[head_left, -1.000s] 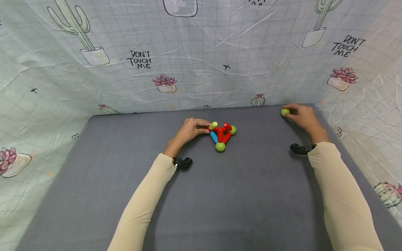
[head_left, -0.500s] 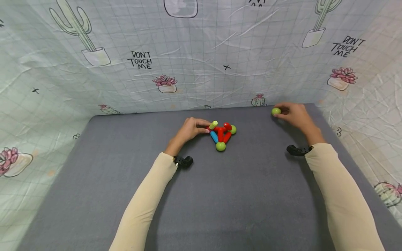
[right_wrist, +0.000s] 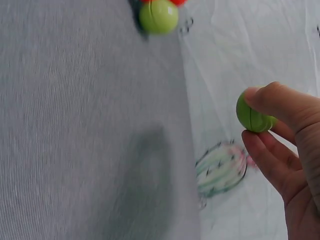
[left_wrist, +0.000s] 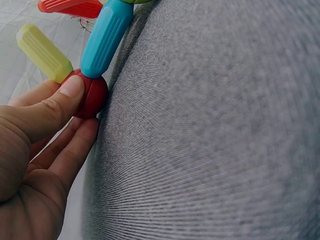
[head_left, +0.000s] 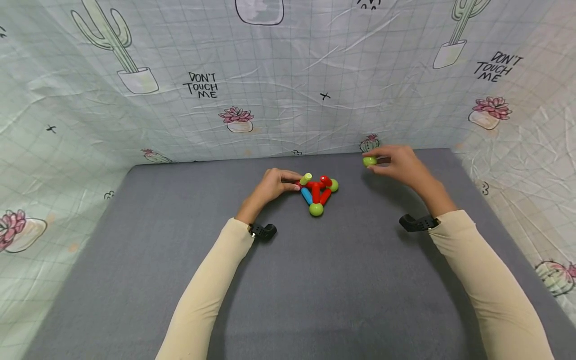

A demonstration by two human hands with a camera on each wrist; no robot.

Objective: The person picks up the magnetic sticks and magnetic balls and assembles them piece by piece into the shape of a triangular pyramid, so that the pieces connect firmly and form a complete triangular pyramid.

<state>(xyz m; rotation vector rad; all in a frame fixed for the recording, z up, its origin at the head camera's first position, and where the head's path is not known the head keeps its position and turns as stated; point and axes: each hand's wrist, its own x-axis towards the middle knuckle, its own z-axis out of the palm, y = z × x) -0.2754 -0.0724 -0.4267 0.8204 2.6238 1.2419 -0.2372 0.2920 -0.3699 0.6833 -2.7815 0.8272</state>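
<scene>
My left hand (head_left: 272,186) pinches a red ball (left_wrist: 93,95) at the left corner of a small built frame of rods and balls. From that ball rise a yellow-green rod (left_wrist: 42,50) and a blue rod (left_wrist: 107,39). Two green balls form the frame's other corners: the front ball (head_left: 317,210) and the right ball (head_left: 333,185). Red rods (head_left: 316,194) join them, and some stand up from the corners. Off to the right, my right hand (head_left: 402,165) holds a loose green ball (right_wrist: 254,114) between thumb and fingers, raised above the table.
The grey table (head_left: 288,290) spreads around the frame on all sides. A hanging cloth (head_left: 288,75) with cactus prints rises along the table's back edge and both sides. Each wrist wears a black strap mount, such as the left one (head_left: 263,232).
My right hand has travelled left with the green ball, lifting away from the table's far right corner toward the frame. My left hand stays on the red ball.
</scene>
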